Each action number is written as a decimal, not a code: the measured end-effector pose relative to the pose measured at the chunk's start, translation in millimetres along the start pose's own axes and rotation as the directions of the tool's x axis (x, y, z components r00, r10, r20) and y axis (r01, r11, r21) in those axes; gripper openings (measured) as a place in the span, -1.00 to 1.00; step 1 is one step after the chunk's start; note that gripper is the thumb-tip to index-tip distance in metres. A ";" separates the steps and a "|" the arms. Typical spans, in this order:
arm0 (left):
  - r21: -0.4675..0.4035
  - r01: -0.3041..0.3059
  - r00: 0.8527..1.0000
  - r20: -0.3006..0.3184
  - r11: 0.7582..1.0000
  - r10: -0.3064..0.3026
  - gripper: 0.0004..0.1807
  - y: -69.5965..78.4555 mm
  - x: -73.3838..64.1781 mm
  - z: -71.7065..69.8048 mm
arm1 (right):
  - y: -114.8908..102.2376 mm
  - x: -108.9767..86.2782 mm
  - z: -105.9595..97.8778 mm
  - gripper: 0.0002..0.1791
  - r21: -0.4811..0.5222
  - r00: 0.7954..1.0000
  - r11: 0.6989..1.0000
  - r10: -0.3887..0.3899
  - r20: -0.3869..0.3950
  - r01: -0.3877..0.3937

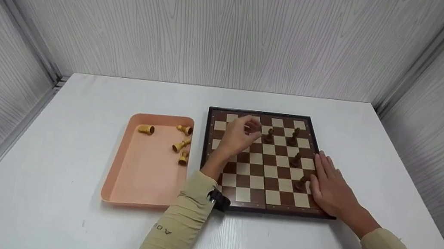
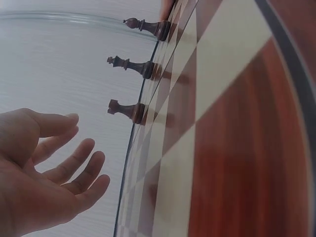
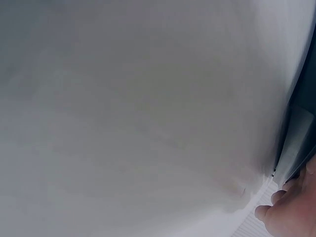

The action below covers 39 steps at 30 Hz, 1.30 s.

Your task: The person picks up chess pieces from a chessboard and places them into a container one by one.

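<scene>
My left hand (image 1: 240, 135) hovers over the upper left part of a brown-and-cream chessboard (image 1: 243, 194). Its fingers are loosely bent and apart from the thumb, with nothing between them in the left wrist view. Closest to it stands a dark rook (image 2: 126, 111), with a dark king (image 2: 131, 65) and a dark bishop (image 2: 148, 28) farther off, all upright. Flat along the board's right edge rests my right hand (image 1: 332, 188), fingers straight. Beside its thumb is another dark chess piece (image 1: 300, 183), its kind unclear. The left hand hides some squares.
Left of the board is a pink tray (image 1: 144, 183) with several yellow chess pieces (image 1: 177, 146) lying on their sides. Both stand on a white table (image 1: 47, 161). Pale wood-grain panels (image 1: 226, 29) enclose the back and sides.
</scene>
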<state>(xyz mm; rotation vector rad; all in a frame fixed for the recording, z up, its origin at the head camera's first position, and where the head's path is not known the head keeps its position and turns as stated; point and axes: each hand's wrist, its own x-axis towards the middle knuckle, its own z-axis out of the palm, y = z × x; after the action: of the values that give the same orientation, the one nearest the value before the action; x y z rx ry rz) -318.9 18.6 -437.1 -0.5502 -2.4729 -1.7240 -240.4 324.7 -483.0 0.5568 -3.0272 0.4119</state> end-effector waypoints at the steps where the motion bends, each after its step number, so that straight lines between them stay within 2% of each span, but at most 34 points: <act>1: -0.002 0.008 1.000 0.001 1.000 -0.008 -0.77 -0.1 0.5 2.3 | 0.4 -0.1 0.5 -0.30 0.002 1.000 1.000 0.001 0.002 -0.001; 8: 0.006 0.083 0.996 -0.015 0.997 -0.083 -0.71 -4.6 4.5 15.9 | -0.3 0.9 3.1 -0.30 0.005 1.000 1.000 0.001 0.005 -0.001; 17: 0.033 0.112 0.992 -0.058 0.993 -0.110 -0.67 -9.1 17.0 25.1 | -3.5 3.5 2.1 -0.30 0.005 1.000 1.000 -0.010 -0.016 0.010; 21: 0.049 0.138 0.989 -0.068 0.989 -0.135 -0.71 -10.3 19.8 29.5 | -4.4 4.4 1.2 -0.30 0.003 1.000 1.000 -0.011 -0.012 0.011; 29: 0.136 0.139 0.990 -0.054 0.981 -0.133 -0.77 -7.0 25.1 36.9 | -3.8 4.1 -0.9 -0.30 0.001 1.000 1.000 0.003 0.001 -0.003; 39: 0.144 0.152 0.988 -0.035 0.978 -0.148 -0.82 -6.3 30.5 44.9 | -0.6 0.6 -2.2 -0.30 0.000 1.000 1.000 0.024 0.016 -0.024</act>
<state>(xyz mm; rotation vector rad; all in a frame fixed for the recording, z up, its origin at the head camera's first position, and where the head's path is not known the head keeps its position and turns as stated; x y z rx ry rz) -343.2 65.5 -451.0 -0.3352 -2.6577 -1.5684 -240.8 324.6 -480.7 0.5271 -3.0520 0.4115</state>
